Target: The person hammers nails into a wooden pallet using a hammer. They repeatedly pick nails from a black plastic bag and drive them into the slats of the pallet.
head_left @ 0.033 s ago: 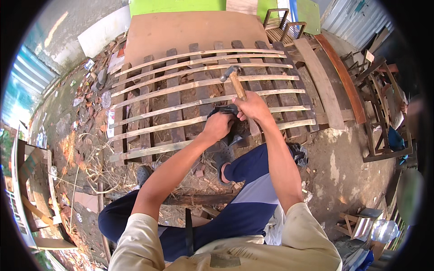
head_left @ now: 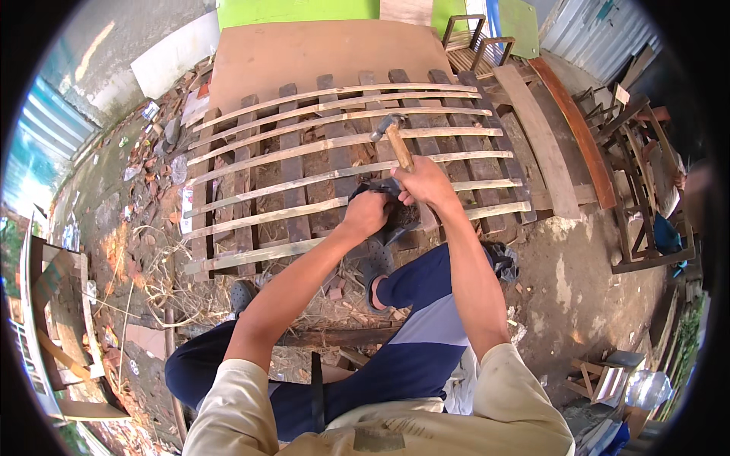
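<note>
Black bag (head_left: 393,230) caught between two hands, over the near side of the slatted frame (head_left: 341,158)

Just right of the frame's middle, at its near edge: black bag directly between both hands and touching each. Right hand (head_left: 424,182) closed round the handle of a hammer (head_left: 399,144), fingertips close against the bag's mouth. Hammer's long axis pointing away from the body and slightly left, head out above the frame's middle slats. Left hand (head_left: 367,214) folded on the bag's left rim, fingertips hidden; tightness of hold impossible to tell. Bag's contents too dark to make out.

Within the frame, pale slats (head_left: 251,254) running left to right across dark boards (head_left: 292,169). Beyond its far side, a broad brown panel (head_left: 327,53). Off its right side, a reddish plank (head_left: 574,129), then stacked dark furniture (head_left: 654,190) farther out. Off its left side, littered ground (head_left: 144,197); behind its far right corner, a small wooden rack (head_left: 479,49).
</note>
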`<act>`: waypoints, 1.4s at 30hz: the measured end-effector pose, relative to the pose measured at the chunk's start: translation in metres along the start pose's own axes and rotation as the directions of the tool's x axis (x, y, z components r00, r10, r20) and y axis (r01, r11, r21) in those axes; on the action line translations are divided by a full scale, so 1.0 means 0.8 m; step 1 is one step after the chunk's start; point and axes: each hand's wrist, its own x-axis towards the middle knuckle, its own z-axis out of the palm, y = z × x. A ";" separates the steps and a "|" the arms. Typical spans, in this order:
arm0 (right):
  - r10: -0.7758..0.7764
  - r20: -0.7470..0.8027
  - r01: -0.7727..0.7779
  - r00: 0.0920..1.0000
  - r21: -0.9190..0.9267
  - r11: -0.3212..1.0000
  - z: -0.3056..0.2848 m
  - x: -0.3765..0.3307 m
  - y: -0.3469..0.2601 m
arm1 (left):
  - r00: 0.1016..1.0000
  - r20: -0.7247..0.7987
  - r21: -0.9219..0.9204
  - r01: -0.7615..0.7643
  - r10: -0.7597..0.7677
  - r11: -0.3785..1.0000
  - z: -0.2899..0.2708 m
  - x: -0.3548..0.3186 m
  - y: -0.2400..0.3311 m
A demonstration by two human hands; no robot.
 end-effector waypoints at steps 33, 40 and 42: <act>-0.063 -0.103 0.032 0.993 -0.280 0.959 -0.028 0.027 0.028 | 0.968 -0.075 0.081 0.244 -0.238 0.966 -0.005 0.036 0.037; -0.100 0.017 0.101 0.995 -0.096 0.990 -0.017 0.010 0.016 | 0.929 -0.287 -0.457 0.082 -0.234 0.886 -0.044 0.007 0.041; -0.133 0.035 0.136 0.991 -0.104 0.985 -0.007 0.011 0.017 | 0.899 -0.309 -0.553 0.095 -0.309 0.828 -0.058 -0.001 0.037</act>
